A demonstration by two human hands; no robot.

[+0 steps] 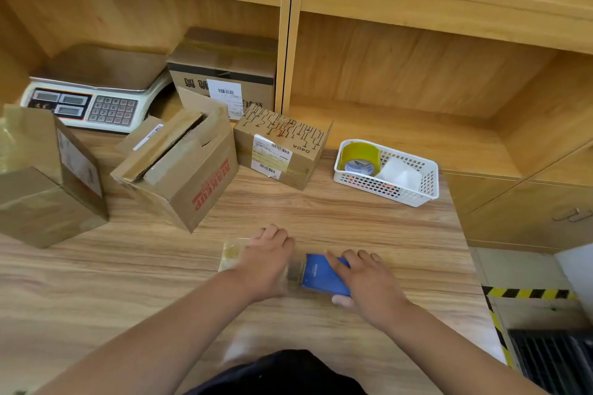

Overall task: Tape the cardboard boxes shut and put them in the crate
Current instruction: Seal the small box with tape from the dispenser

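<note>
Both hands are down at the near edge of the wooden table [321,208], working on a small flat blue item [321,272]. The right hand [365,282] lies over its right end, fingers laid out fairly straight and a little apart across the top, thumb tucked against the near edge. That reads as pinning it so it can't slide. The left hand [269,253] sits palm-down just left of it, knuckles humped, but it's smeared with motion and I can't tell whether those fingers pinch anything. Something clear and glossy runs between the hands, and a yellowish translucent scrap [231,254] pokes out to the left; tape or film, too blurred to call. The boxes wait further back. The red-lettered box [199,189] has its flaps up, so it's not sealed, while the D40A box [282,151] looks closed, with labels on it. The big box [48,183] on the left is cut off by the frame, and another box [224,70] sits at the back beside the scale [93,99]. The yellow tape roll [359,155] rests in the white basket [414,199], within the right hand's reach. Bottom right, a dark slatted thing [552,359] on the floor may be the crate, but only a corner shows. Nothing has gone into it that I can see.
</note>
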